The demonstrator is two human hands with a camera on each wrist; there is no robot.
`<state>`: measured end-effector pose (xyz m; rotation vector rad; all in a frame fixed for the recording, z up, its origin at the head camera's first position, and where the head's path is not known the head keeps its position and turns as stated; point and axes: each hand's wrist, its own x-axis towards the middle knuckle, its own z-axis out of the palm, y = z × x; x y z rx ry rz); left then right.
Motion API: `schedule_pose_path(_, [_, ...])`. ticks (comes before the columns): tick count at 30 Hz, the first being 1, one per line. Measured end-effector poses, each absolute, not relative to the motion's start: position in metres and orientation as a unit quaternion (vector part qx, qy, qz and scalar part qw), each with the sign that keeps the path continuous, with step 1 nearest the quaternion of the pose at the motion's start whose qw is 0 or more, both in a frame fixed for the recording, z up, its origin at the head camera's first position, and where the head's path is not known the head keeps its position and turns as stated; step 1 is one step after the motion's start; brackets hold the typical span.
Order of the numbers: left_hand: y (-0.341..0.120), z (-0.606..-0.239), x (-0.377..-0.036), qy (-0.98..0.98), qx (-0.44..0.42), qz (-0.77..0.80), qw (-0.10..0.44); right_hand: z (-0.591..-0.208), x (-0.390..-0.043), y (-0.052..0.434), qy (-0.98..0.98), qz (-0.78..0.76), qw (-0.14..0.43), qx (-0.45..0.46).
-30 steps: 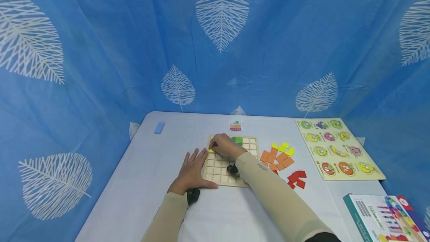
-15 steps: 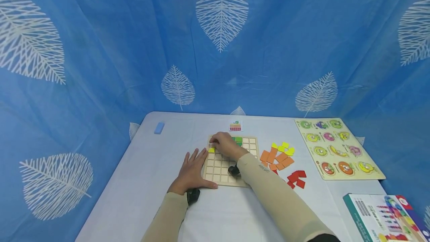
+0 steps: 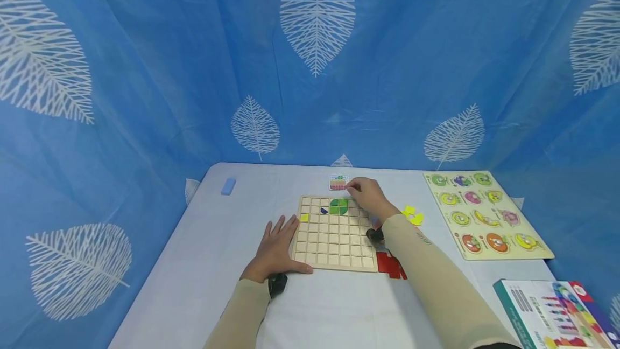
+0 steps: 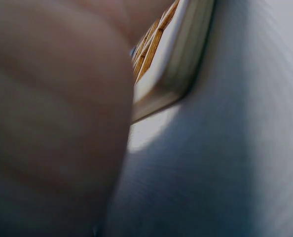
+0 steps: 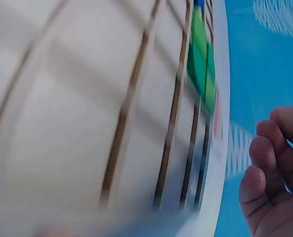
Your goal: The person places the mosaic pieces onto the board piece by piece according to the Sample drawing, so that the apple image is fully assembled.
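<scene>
A wooden grid board [image 3: 334, 244] lies mid-table. On it sit a yellow square tile [image 3: 304, 217] at the left edge, a small dark blue piece [image 3: 324, 210] and green tiles [image 3: 338, 207] that form a round shape. My left hand [image 3: 275, 246] lies flat with spread fingers, its fingertips and thumb at the board's left edge. Above the board's far right corner is my right hand [image 3: 369, 196], its fingers loosely curled; in the right wrist view no tile shows in the fingers [image 5: 263, 153]. Just beyond the board stands a small picture card [image 3: 338, 182].
Right of the board lie yellow tiles [image 3: 413, 215] and red tiles [image 3: 389, 265], partly hidden by the right arm. Farther right are a fruit puzzle board [image 3: 477, 217] and a printed box [image 3: 547, 311]. A blue block [image 3: 229, 186] lies far left; a blue curtain [image 3: 387, 69] hangs behind.
My right hand has left the board's upper left and moved right, uncovering the yellow tile, the green tiles and the dark blue piece. My left hand has stayed in place.
</scene>
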<state>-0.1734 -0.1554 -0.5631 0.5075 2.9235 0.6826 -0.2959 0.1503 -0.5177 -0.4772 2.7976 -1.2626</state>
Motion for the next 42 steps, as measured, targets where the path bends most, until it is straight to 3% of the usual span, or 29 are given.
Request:
schedule_pose_path(13, [-0.161,-0.564,-0.17,0.958,0.161,0.231,0.048,-0.524,-0.297,0.242,0.914,-0.4,0.029,-0.054])
schedule_pose_path(20, [-0.16,-0.565,-0.172,0.962,0.157,0.217,0.045,-0.524,-0.293,0.28,0.926,-0.365,0.081,-0.053])
schedule_pose_path(33, [-0.158,-0.565,-0.173,0.961,0.161,0.22,0.043,-0.531,-0.278,0.306,0.924,-0.353,0.143,-0.032])
schedule_pose_path(42, [-0.155,-0.563,-0.174,0.96,0.169,0.217,0.047,-0.533,-0.272,0.304,0.929,-0.343,0.137,-0.021])
